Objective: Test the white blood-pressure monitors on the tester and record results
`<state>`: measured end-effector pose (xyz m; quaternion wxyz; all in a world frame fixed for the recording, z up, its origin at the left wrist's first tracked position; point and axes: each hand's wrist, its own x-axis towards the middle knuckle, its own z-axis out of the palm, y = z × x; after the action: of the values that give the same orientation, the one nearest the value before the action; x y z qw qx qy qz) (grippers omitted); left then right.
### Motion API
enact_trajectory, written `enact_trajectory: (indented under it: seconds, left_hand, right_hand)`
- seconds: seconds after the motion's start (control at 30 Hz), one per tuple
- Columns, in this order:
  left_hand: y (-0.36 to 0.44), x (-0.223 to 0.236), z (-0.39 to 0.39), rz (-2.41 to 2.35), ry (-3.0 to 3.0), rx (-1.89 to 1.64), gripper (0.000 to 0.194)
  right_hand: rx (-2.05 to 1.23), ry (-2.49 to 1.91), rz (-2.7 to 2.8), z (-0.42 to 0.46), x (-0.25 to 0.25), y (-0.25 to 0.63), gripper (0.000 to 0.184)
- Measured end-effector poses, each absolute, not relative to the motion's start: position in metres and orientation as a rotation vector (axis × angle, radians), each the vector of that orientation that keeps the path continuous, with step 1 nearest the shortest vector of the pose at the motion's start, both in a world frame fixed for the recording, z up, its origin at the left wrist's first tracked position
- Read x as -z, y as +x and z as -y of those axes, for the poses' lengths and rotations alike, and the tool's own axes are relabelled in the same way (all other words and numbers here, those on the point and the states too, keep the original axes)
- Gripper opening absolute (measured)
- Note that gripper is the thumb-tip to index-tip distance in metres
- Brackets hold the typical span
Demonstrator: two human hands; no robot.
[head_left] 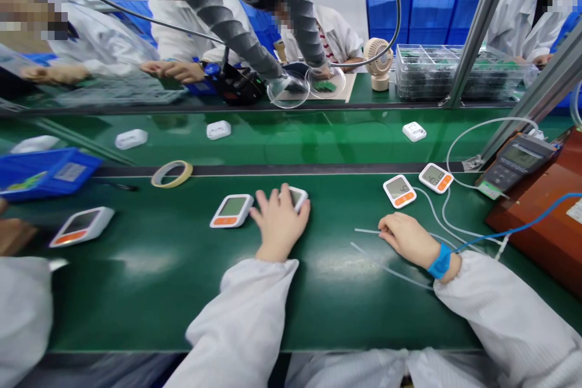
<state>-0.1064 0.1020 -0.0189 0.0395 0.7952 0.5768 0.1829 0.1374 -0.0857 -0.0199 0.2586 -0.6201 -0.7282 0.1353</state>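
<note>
My left hand (279,221) lies with fingers spread over a white blood pressure monitor (299,196), partly hiding it. Just left of that hand is another monitor (231,211) with a grey screen and orange buttons. Between the bent fingers of my right hand (409,239) is a thin clear tube (366,231), its free end pointing left. A second loose tube (382,265) lies below this hand. Beyond it are two monitors, one nearer (399,191) and one farther (435,178), with digits on their screens and tubes running off to the right. A blue strap (440,261) circles my right wrist.
A handheld pressure meter (516,160) leans by an orange-brown box (541,218) at right. On the left are a tape roll (171,174), a blue bin (50,173), another monitor (82,227) and a co-worker's sleeve (25,315). White units lie on the green strip behind; people work beyond.
</note>
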Motion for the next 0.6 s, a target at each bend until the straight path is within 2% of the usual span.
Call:
enact_trajectory:
  seconds: [0.1,0.23,0.47,0.6]
  left_hand:
    - [-0.071,0.022,-0.081,-1.335,2.284,-0.773,0.067]
    - [-0.022,0.02,-0.035,-0.773,1.685,-1.108,0.067]
    - [0.008,0.018,0.007,-0.539,1.19,-0.843,0.064]
    - [0.008,0.02,0.004,-0.513,0.959,-0.702,0.062]
  right_hand:
    - [-0.3,-1.656,1.942,0.086,0.02,0.136,0.028]
    - [-0.221,-1.579,1.741,0.086,0.021,0.139,0.033]
    - [-0.213,-1.47,1.626,0.09,0.016,0.147,0.046]
    - [-0.125,-1.445,1.587,0.091,0.01,0.144,0.034]
